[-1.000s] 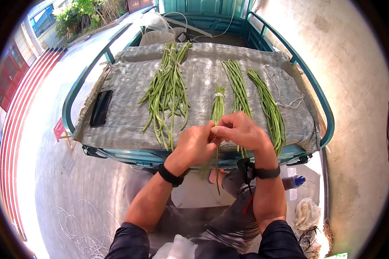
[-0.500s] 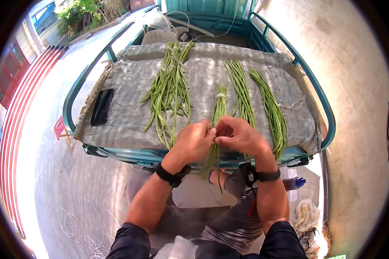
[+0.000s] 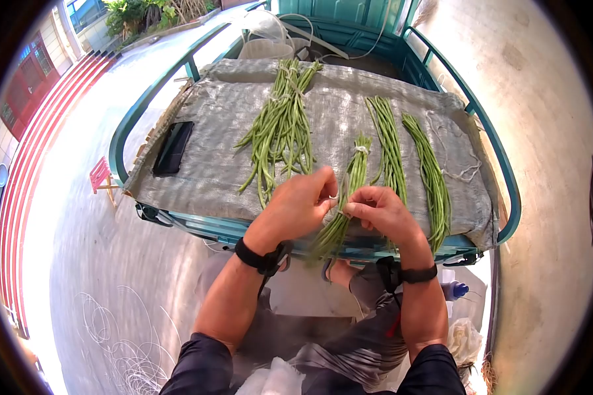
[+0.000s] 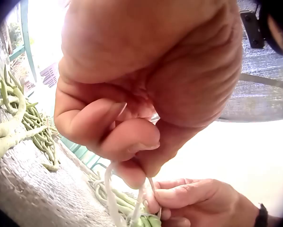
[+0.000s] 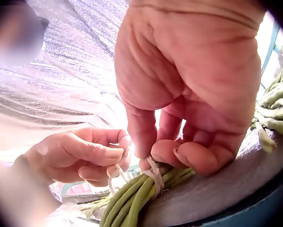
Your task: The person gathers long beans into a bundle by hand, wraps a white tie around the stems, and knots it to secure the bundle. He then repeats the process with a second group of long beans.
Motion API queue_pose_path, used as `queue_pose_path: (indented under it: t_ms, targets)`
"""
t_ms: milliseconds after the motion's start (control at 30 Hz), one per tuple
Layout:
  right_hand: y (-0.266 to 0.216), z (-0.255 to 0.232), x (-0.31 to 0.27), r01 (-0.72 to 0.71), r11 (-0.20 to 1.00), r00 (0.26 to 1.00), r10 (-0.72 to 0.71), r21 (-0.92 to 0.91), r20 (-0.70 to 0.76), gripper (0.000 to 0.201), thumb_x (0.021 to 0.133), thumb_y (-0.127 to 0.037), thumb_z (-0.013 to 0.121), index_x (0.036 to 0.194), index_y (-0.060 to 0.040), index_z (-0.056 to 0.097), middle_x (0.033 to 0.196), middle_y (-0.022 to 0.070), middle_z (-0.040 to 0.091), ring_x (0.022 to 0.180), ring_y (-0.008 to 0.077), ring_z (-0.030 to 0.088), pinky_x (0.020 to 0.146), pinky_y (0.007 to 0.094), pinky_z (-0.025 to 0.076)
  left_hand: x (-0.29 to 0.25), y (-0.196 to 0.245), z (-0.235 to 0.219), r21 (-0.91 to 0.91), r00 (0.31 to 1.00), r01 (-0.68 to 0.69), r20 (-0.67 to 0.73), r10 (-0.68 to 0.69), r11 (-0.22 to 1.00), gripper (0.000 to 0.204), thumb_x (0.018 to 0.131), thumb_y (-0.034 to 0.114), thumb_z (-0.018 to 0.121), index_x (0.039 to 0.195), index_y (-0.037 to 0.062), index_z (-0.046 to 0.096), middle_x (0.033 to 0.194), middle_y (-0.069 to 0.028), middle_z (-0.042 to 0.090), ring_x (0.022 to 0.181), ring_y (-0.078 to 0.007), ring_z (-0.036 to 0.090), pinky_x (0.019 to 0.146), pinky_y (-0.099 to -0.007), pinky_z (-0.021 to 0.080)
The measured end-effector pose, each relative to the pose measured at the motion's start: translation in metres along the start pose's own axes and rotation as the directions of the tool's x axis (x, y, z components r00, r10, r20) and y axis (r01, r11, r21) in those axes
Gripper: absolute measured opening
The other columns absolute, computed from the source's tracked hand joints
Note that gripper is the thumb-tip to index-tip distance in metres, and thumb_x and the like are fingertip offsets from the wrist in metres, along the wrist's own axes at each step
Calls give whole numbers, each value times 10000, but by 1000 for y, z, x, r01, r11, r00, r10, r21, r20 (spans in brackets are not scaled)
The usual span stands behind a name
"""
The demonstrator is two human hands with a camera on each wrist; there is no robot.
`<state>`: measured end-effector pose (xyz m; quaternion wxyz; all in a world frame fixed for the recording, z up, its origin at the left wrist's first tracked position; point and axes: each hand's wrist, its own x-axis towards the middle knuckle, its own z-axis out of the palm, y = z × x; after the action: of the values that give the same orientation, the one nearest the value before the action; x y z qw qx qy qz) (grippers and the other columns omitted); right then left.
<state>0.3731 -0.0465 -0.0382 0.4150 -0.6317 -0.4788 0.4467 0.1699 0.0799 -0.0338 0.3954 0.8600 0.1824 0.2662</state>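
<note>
A slim bundle of long green beans (image 3: 358, 172) has a white tie near its upper end and hangs over the cloth's front edge. White string (image 5: 154, 176) circles its lower part in the right wrist view. My left hand (image 3: 290, 207), left of the bundle, pinches a strand of this string (image 4: 112, 194) between thumb and fingers. Against the bundle, my right hand (image 3: 389, 216) pinches the string close to the beans. A short gap separates the two hands. To the left lies a larger tied bean bunch (image 3: 277, 128); two more bean bundles (image 3: 390, 151) (image 3: 429, 178) lie to the right.
Grey woven cloth (image 3: 217, 171) covers the green cart bed, with railings (image 3: 150, 85) at both sides. A black phone (image 3: 172, 149) lies at the left. Loose white string (image 3: 464, 172) lies at the right, and coiled strands (image 3: 135, 362) on the ground. A bottle (image 3: 454, 289) stands below right.
My hands have drawn slightly apart, with string now visible between them. The lower bundle has tilted towards the lower left. The whole head view has shifted, placing the cart further right.
</note>
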Motion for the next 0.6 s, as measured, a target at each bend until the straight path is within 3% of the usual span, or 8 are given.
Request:
queue_pose_path:
  t_ms: [200, 300, 400, 500, 600]
  targets:
    - [-3, 5, 3, -27, 1000, 1000, 27, 12, 8, 193, 957, -216, 716, 895, -34, 707, 739, -64, 580, 669, 47, 527, 581, 241, 427, 5, 7, 6, -43, 998, -10, -61, 8, 999, 216, 898, 98, 745, 1010, 18, 578, 832, -119, 676, 735, -262, 660, 661, -378, 495]
    - [5, 6, 7, 63, 992, 998, -66, -108, -20, 188, 937, -188, 699, 882, -8, 681, 701, -37, 544, 672, 66, 513, 594, 276, 426, 5, 13, 6, -90, 998, 21, -64, -27, 996, 225, 903, 120, 750, 995, 19, 572, 805, -85, 640, 705, -198, 607, 641, -344, 472]
    - [11, 5, 9, 183, 947, 982, -191, -266, -3, 187, 940, -202, 726, 916, -25, 669, 745, -54, 568, 688, 55, 520, 603, 255, 425, 7, 12, 5, -94, 997, 55, -45, -60, 994, 257, 899, 152, 773, 975, 23, 564, 789, -51, 599, 702, -140, 557, 627, -320, 451]
    - [7, 8, 7, 199, 912, 973, -228, -358, -40, 201, 918, -171, 720, 997, 10, 684, 790, 8, 610, 726, 100, 552, 648, 288, 457, 10, 7, 11, -193, 992, 106, -41, -116, 975, 295, 883, 178, 799, 956, 26, 557, 786, -37, 584, 708, -124, 537, 621, -319, 444]
    - [-2, 6, 4, 213, 870, 974, -227, -445, 22, 227, 917, -149, 717, 1081, 6, 707, 853, 67, 646, 764, 133, 584, 688, 311, 487, 14, 9, 21, -195, 990, 107, -68, -122, 975, 318, 872, 188, 816, 951, 30, 551, 787, -34, 587, 702, -108, 529, 614, -306, 437]
